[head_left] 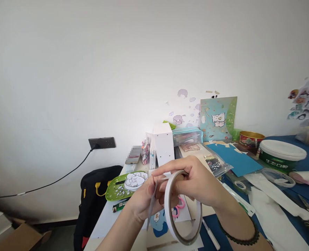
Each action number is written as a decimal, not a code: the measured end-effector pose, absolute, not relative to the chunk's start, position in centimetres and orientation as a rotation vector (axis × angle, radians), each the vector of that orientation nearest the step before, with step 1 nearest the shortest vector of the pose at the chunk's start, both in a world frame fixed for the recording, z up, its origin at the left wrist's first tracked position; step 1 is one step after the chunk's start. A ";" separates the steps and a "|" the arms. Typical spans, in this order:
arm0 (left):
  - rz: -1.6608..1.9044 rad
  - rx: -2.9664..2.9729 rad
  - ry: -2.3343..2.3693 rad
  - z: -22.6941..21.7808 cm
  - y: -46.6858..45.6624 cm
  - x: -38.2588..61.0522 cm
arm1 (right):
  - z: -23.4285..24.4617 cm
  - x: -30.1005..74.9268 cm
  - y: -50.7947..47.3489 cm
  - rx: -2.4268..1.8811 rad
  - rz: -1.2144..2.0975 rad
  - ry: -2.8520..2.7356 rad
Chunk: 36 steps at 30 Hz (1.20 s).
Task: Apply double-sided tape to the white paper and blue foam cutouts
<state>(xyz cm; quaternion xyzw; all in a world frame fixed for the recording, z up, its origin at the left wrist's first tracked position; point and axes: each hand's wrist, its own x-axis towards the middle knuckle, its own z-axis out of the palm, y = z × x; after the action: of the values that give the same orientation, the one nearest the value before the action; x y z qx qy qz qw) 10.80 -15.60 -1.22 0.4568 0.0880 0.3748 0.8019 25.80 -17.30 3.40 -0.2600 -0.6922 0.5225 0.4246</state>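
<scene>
Both my hands are raised together over the desk. My right hand (201,184) grips a large white roll of double-sided tape (182,212) from above, the ring hanging below my fingers. My left hand (144,200) pinches a thin grey strip of tape (151,205) that hangs down beside the roll. A black bead bracelet sits on my right wrist. Pink-handled scissors (179,205) lie on the desk behind the roll, partly hidden.
A green tray with a cartoon cut-out (125,184), a white box (164,144), blue paper (235,158), a green tub with white lid (282,155), a gold tin (250,138) and paper scraps crowd the desk. A black bag (97,202) stands at left under a wall socket (102,142).
</scene>
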 end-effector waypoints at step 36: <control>1.480 1.514 0.988 3.1 -18.0 10.2 | 3.0 25.6 -15.8 -0.763 1.231 -1.242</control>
<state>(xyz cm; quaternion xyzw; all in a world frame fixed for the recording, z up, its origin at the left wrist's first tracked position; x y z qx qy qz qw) 10.21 -17.96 3.14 0.5963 0.3890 0.5827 0.3918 25.55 -15.82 3.04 -0.3264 -0.5311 0.5264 0.5782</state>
